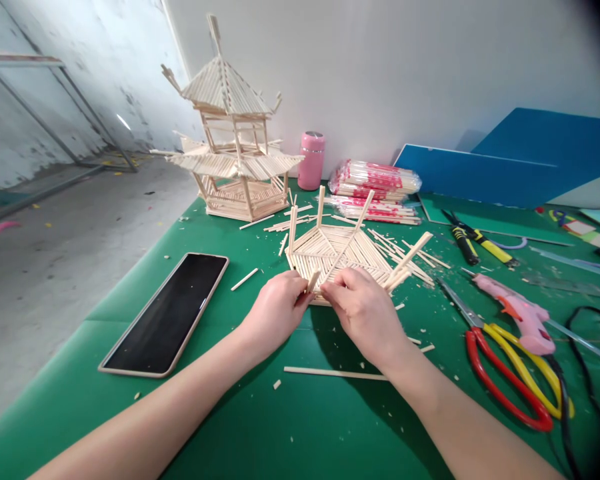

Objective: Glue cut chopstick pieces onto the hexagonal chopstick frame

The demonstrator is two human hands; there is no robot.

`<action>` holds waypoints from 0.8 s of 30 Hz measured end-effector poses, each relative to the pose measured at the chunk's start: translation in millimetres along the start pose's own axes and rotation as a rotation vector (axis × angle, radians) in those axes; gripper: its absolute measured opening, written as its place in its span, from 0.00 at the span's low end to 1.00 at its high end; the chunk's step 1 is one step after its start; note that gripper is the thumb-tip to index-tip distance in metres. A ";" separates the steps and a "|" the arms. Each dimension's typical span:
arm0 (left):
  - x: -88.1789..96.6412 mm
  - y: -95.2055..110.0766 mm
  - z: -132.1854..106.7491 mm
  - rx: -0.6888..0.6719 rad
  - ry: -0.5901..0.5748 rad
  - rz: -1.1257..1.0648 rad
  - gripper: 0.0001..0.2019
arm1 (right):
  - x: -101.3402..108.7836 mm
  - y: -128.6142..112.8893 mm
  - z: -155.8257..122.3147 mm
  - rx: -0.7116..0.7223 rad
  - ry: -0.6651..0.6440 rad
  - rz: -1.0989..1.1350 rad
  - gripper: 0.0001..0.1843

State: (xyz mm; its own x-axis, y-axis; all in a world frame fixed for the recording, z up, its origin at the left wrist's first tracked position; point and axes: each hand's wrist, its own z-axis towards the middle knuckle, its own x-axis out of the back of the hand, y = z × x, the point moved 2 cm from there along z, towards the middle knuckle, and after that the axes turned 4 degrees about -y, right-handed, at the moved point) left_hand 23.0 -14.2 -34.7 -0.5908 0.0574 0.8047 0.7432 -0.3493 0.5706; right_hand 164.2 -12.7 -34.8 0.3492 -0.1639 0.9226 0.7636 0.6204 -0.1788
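Item one: a hexagonal base of pale wooden sticks (325, 248), lying flat in the middle of the green-covered worktop (220, 433), with upright and leaning stick posts at its corners.

Item two: a short pale wooden post (313, 280) at the base's near-left corner, pinched between your left hand's (279, 303) thumb and fingers. Your right hand (361, 310) is bunched at the base's near edge; you cannot tell from here whether its fingertips grip anything.

Advice on the apparent step, seating that post: hold it low, steady the base with your right fingers, match its lean to the other posts, and avoid pressing hard on the stick floor.

Surroundings: a two-tiered pale wooden stick pagoda (237, 165), at the worktop's far-left corner; a black-screened phone with a pale rim (166, 317), near the left edge; red-and-yellow-handled metal scissors (476, 323) and a pink plastic glue gun (517, 312), towards the right side.
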 end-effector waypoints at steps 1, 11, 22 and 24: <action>0.1 0.1 0.0 0.000 -0.001 0.000 0.08 | 0.1 0.3 -0.1 0.001 0.003 0.004 0.10; -0.1 -0.1 0.7 -0.001 -0.007 -0.001 0.08 | 0.8 0.1 -1.1 0.002 0.009 0.022 0.09; 0.1 -0.3 1.2 0.005 -0.005 -0.005 0.09 | 1.1 0.2 -2.0 0.008 0.043 0.046 0.09; 0.3 0.1 1.1 0.006 -0.006 -0.007 0.09 | 0.9 0.2 -2.1 0.009 0.047 0.049 0.09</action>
State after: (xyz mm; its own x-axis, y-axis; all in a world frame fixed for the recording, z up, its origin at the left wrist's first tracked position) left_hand 23.2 -13.2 -34.2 -0.5941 0.0649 0.8017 0.7410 -0.3434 0.5770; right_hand 165.7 -14.4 -34.7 0.4113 -0.1684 0.8958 0.7401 0.6353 -0.2205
